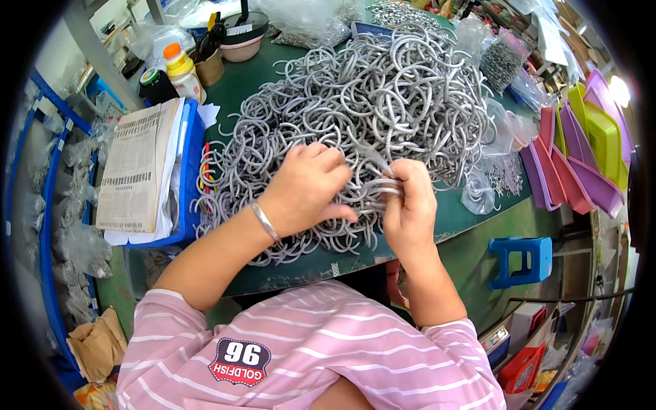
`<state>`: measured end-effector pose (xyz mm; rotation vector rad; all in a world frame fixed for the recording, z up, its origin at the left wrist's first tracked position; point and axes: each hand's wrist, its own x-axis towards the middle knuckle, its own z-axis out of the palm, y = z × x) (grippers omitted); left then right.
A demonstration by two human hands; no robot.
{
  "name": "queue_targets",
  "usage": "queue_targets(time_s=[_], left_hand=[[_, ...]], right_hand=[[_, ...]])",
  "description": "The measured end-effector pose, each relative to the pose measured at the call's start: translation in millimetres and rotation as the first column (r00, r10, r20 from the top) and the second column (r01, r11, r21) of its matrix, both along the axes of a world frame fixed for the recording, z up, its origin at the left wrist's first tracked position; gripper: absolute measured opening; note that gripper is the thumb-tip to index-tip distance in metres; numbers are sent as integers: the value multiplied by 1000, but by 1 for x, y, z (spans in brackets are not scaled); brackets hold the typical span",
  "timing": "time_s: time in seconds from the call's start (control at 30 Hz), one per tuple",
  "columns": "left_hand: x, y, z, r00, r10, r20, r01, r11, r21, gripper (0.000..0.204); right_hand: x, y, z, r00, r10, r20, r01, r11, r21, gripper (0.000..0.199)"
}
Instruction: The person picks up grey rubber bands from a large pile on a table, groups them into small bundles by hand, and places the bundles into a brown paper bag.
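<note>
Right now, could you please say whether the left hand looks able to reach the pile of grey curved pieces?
Probably yes: the left hand is already over the near part of the pile of grey curved pieces, and nothing visible blocks it.

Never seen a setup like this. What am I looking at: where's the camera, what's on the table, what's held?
No robot here: these are a person's two bare hands. The single picture comes from a wide fisheye camera worn on the head, looking down, so straight edges bend near the rim. Picture left is the person's left.

On the green table lies a big heap of grey curved pieces, mostly C-shaped. To its left sits a blue bin with a newspaper on top.

The right hand pinches a few grey curved pieces. The left hand is over the heap, thumb spread away from the fingers, with nothing visibly held.
</note>
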<state>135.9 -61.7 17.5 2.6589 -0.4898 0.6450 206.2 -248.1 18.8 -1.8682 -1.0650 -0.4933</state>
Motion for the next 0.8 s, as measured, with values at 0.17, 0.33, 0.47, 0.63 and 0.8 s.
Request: queue_targets(time_s=[0.17,0.33,0.47,0.63,0.8], left_hand=[[6,10,-13,982,-5,189,29,992,-124,17],[-3,21,6,977,200,73,-25,448,-893,9],[-8,38,19,985,20,-171,-156,524,-837,10],[-5,27,13,959,7,-284,-162,834,-528,6],[-7,25,-10,991,111,-78,-128,951,-282,17]], right_hand=[[4,3,0,936,282,-209,-140,847,512,8],[-5,-24,-7,743,439,-505,-115,827,551,14],[-18,-31,-20,683,392,-617,-62,872,485,8],[-28,-32,-27,654,361,-665,-59,900,431,5],[-36,-31,-28,661,327,-676,-107,932,346,5]])
